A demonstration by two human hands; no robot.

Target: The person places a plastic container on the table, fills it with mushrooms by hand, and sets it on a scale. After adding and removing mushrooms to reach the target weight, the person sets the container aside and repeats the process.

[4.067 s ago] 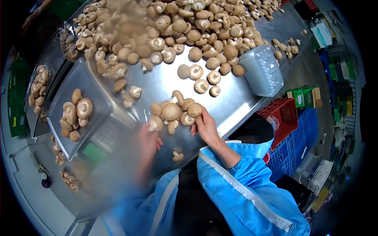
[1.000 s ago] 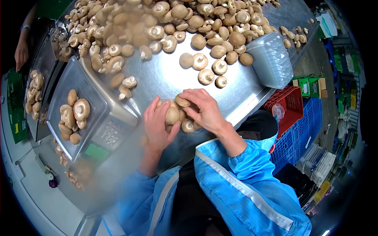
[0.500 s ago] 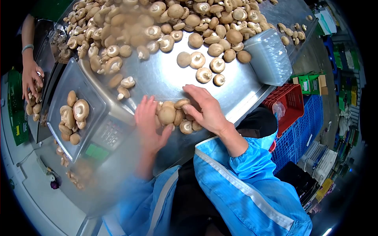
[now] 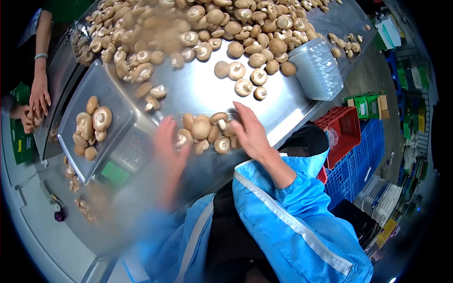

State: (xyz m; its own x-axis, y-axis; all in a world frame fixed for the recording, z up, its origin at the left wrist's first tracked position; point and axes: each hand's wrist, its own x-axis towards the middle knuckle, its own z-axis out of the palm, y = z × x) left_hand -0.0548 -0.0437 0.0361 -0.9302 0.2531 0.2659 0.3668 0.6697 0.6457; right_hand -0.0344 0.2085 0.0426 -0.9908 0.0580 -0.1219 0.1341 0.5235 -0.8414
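Several brown mushrooms point(image 4: 201, 129) sit close together in what looks like a clear tray, its edges hard to make out, near the front of the metal table point(image 4: 193, 85). My left hand point(image 4: 171, 144), blurred, is beside them on the left, fingers apart. On their right side is my right hand point(image 4: 250, 132), its fingers spread and its fingertips close to the outermost mushrooms; whether they touch is unclear. Left of my hands, another clear tray point(image 4: 121, 113) with several mushrooms point(image 4: 101, 118) rests on a scale point(image 4: 133, 141).
A large mushroom pile point(image 4: 226, 28) covers the table's back. Stacked clear trays point(image 4: 317, 70) stand at its right edge. Another person's hands point(image 4: 39, 96) are at the far left. A red crate point(image 4: 343, 134) and blue crates point(image 4: 363, 162) lie to the right.
My hands have loosened from around the mushrooms, which now show more fully; the left has drawn back leftward. The other person's second hand has come into view at the far left.
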